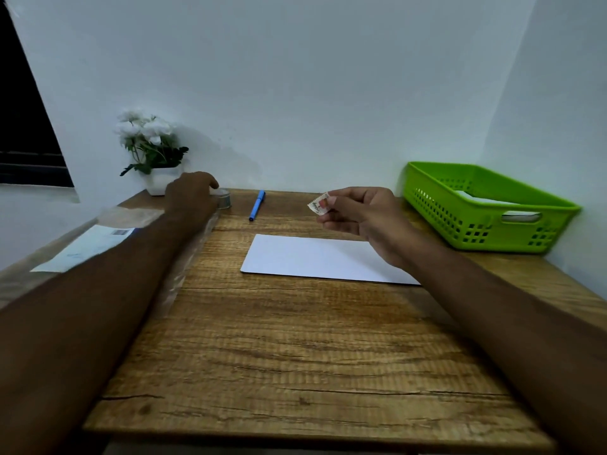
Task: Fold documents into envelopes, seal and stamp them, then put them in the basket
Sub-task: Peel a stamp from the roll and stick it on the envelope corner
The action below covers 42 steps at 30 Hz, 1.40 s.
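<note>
Wood-grain table (pixel 295 339), matt; glossy perforated plastic basket (pixel 486 224); smooth paper envelope (pixel 315 257).

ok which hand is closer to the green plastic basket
Right. The right hand, pinching a small paper stamp, is just left of the green plastic basket; the left hand is far across the wooden table, at a small clear round container.

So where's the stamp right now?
In the head view, right of centre: the stamp is pinched in the right hand, held above the table just beyond the envelope, right of the pen.
</note>
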Each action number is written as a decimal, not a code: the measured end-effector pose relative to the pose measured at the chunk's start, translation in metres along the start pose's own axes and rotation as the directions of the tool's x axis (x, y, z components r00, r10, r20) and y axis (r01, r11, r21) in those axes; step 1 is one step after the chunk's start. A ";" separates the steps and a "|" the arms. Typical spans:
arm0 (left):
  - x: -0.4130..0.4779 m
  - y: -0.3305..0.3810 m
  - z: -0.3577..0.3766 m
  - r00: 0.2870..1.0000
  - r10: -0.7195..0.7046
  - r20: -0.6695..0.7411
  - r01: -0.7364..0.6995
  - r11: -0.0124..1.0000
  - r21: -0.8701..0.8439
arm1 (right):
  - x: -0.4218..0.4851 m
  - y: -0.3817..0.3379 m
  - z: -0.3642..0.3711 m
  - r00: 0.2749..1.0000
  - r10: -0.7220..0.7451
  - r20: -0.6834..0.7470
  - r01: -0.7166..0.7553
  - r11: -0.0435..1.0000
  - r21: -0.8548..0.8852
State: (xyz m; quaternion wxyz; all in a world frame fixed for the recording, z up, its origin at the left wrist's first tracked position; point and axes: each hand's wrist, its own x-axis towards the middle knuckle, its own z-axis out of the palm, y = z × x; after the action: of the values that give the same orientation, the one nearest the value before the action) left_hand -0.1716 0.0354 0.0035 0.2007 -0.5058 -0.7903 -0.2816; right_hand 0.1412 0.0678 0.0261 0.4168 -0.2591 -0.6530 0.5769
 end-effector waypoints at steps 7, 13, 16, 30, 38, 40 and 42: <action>-0.019 0.076 -0.026 0.960 0.279 0.009 -0.228 0.804 -0.549 | 0.004 -0.002 -0.006 0.991 -0.077 -0.107 0.074 0.997 -0.029; -0.055 0.145 -0.041 0.903 0.395 0.167 -0.068 0.518 -0.853 | 0.002 -0.010 -0.018 0.990 -0.139 -0.038 0.128 0.968 -0.215; -0.058 0.147 -0.037 0.917 0.343 0.205 -0.004 0.521 -0.854 | 0.001 -0.013 -0.022 0.982 -0.185 -0.039 0.170 0.954 -0.247; -0.067 0.155 -0.036 0.888 0.290 0.357 0.223 0.408 -0.885 | 0.004 -0.017 -0.037 0.988 -0.140 -0.065 0.117 0.953 -0.278; -0.071 0.155 -0.023 0.833 0.341 0.436 0.104 0.677 -0.729 | 0.007 -0.023 -0.051 0.994 -0.085 -0.069 0.062 0.956 -0.286; -0.076 0.156 -0.020 0.794 0.414 0.445 -0.068 0.788 -0.612 | 0.007 -0.024 -0.055 0.996 -0.065 -0.053 0.047 0.955 -0.291; -0.080 0.159 -0.019 0.794 0.388 0.468 -0.048 0.808 -0.587 | 0.007 -0.026 -0.057 0.998 -0.046 -0.041 0.031 0.951 -0.307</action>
State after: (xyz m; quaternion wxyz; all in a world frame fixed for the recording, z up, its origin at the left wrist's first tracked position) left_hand 0.0066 0.0209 0.0085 -0.1639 -0.6931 -0.6321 -0.3053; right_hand 0.1893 0.0989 0.0524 0.3982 -0.3215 -0.7294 0.4540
